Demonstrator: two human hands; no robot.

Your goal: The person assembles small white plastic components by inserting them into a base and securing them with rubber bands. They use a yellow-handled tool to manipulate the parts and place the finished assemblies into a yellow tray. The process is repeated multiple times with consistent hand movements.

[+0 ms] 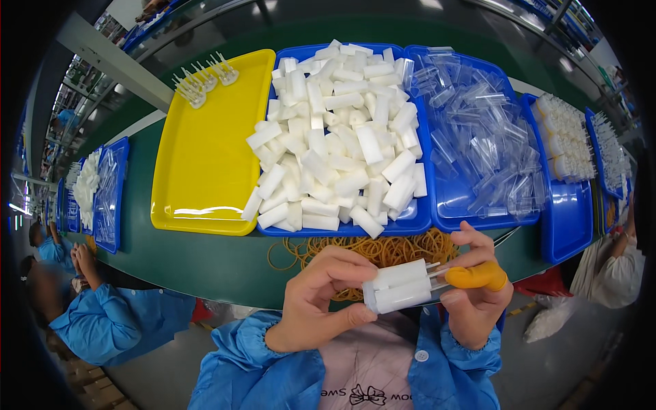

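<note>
In the fingers [335, 268] of the left hand [307, 301], lower centre of the frame, grasped: a pair of white cylinders [402, 285], clear piece [370, 298] at the left end, thin prongs [439, 272] at the right. Around the prongs, bent fingers of the right hand [480, 297], with an orange cover [478, 275]; unclear whether gripping or merely touching. Seemingly half assembled. At upper left, only a few pronged pieces [193, 98] in the yellow tray [205, 164]. Apparently plenty left: loose white blocks [331, 147] heaped upper centre, clear sleeves [478, 137] upper right, rubber bands [410, 247] on the table [205, 263] below.
</note>
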